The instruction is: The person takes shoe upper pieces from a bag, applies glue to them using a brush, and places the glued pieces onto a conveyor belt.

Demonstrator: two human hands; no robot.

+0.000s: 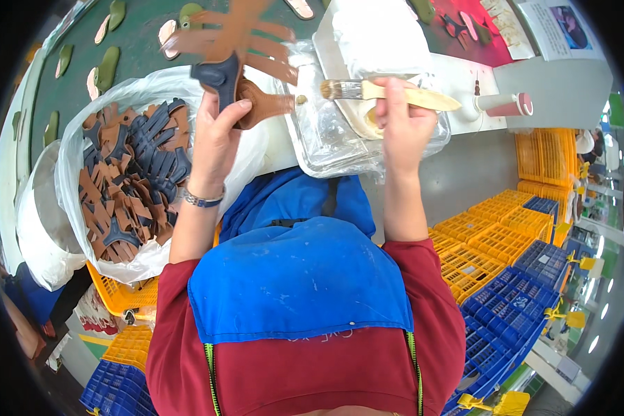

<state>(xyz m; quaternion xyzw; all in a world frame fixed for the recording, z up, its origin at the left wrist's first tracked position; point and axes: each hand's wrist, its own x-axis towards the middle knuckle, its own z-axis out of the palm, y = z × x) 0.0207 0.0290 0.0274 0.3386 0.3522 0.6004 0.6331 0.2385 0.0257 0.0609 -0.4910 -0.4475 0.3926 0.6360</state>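
My left hand point(215, 135) holds up a brown and navy strap-shaped shoe upper piece point(232, 52), with its fingers wrapped around the lower end. My right hand point(402, 121) grips a wooden-handled paintbrush point(385, 91), bristles pointing left toward the piece. The bristle tip hangs a short way right of the piece, over a clear plastic-lined tray point(326, 135) on the white table. A metal bracelet sits on my left wrist.
A clear bag point(128, 180) full of brown and navy cut pieces rests in a yellow crate at left. Green and tan insoles lie on a dark green belt point(139, 41). Yellow and blue crates point(506, 263) stack at right. A white-and-pink tube point(503, 105) lies on the table.
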